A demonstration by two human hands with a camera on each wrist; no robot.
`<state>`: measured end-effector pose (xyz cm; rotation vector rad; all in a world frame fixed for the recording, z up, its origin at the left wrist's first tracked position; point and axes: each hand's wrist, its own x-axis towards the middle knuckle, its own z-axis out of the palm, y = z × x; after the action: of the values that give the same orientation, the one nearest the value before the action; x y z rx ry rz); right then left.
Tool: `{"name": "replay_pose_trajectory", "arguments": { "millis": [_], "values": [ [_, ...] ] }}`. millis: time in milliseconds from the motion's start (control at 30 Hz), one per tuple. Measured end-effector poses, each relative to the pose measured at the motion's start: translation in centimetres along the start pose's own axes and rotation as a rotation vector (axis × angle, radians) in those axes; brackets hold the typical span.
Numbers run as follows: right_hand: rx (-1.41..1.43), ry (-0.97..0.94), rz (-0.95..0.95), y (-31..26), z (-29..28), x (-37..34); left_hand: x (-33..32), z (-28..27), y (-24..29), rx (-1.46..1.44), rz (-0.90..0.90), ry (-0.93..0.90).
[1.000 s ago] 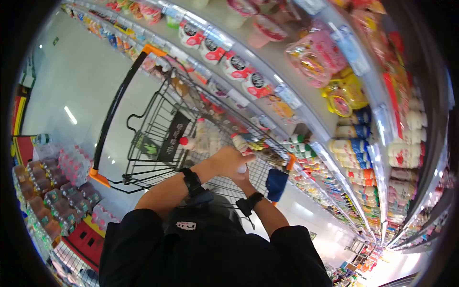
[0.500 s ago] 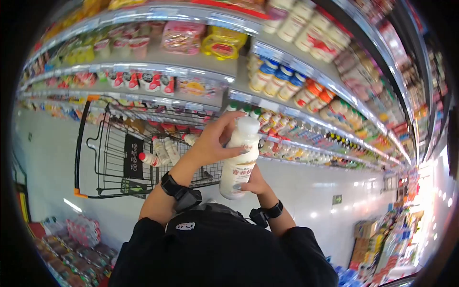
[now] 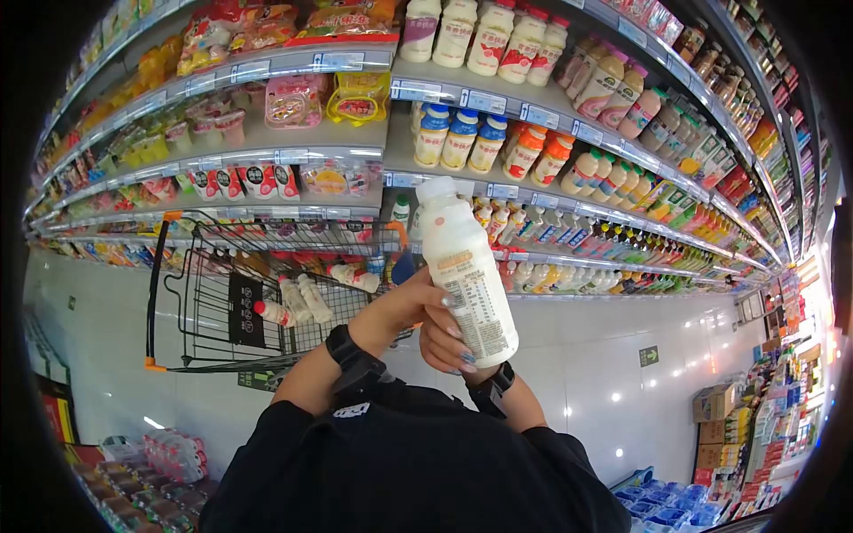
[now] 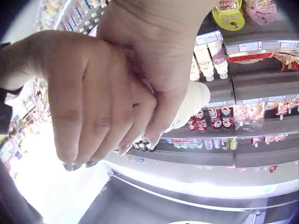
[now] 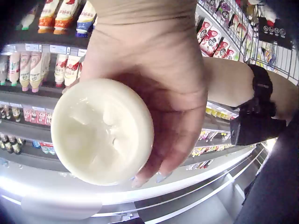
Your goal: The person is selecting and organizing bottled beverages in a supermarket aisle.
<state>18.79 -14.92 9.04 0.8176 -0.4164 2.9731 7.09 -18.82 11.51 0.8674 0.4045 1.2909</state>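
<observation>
A white plastic drink bottle (image 3: pixel 471 275) with a white cap is held up in front of the chest, leaning, its printed back label facing the head camera. My right hand (image 5: pixel 159 84) grips its lower part; the right wrist view looks at the bottle's round base. In the head view, right fingers (image 3: pixel 442 345) with painted nails curl round its left side. At the same side, my left hand (image 3: pixel 400 306) holds the bottle with its thumb by the label. The left wrist view shows both hands overlapping, with the bottle's cap end (image 4: pixel 200 95) beyond the thumb.
A shopping cart (image 3: pixel 157 293) stands at left with several bottles (image 3: pixel 315 298) lying in it. Shelves of drinks (image 3: pixel 489 142) and packaged sweets (image 3: pixel 293 102) rise ahead. Cartons (image 3: pixel 713 404) are stacked at right, and shrink-wrapped packs (image 3: pixel 175 453) sit at lower left.
The hands rose from over the cart with the bottle and moved right. Since half a second ago the bottle has been turned from front label to back label. The head view has swung and levelled.
</observation>
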Motion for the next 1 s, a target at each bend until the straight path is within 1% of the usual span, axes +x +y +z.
{"name": "replay_pose_trajectory", "arguments": {
  "millis": [100,200,267,300,367,400,467,567,667,733,767,900,1000],
  "values": [
    [0.033,-0.188,0.097,-0.9,-0.6,0.8,0.5,-1.1,-0.1,-0.011,0.024,-0.014],
    [-0.068,-0.075,0.066,-1.7,-0.3,1.6,0.4,0.3,2.5,0.049,0.06,0.019],
    [0.077,0.12,-0.064,-1.1,0.7,1.9,0.5,-0.7,3.0,0.136,0.106,0.024],
    [0.03,0.095,-0.019,-1.7,-0.3,2.0,0.7,-1.3,3.2,0.189,0.136,0.022],
    [-0.067,0.038,0.068,-2.9,-2.2,2.1,0.8,-1.5,4.2,0.181,0.184,0.004],
    [-0.009,0.102,0.06,-2.7,-1.9,2.4,0.6,-1.8,4.8,0.19,0.197,0.005],
    [-0.078,0.098,0.062,-2.9,-2.3,3.1,0.6,-2.5,6.0,0.214,0.211,0.011],
    [-0.245,0.004,0.078,-4.1,-3.2,5.1,0.9,-3.7,7.7,0.233,0.219,0.045],
    [-0.031,0.072,0.058,-4.2,-3.1,6.7,0.8,-4.0,9.6,0.196,0.202,0.125],
    [-0.036,0.051,0.048,-4.4,-3.6,7.7,0.6,-4.7,10.4,0.177,0.183,0.17],
    [-0.039,0.04,0.043,-4.5,-3.8,8.2,0.5,-5.0,10.7,0.176,0.172,0.158],
    [-0.097,0.116,0.033,-4.5,-3.8,9.3,-0.1,-6.6,11.9,0.188,0.106,0.133],
    [-0.127,0.103,0.041,-4.5,-3.7,10.3,-0.5,-7.5,12.3,0.201,0.089,0.151]
  ]
}}
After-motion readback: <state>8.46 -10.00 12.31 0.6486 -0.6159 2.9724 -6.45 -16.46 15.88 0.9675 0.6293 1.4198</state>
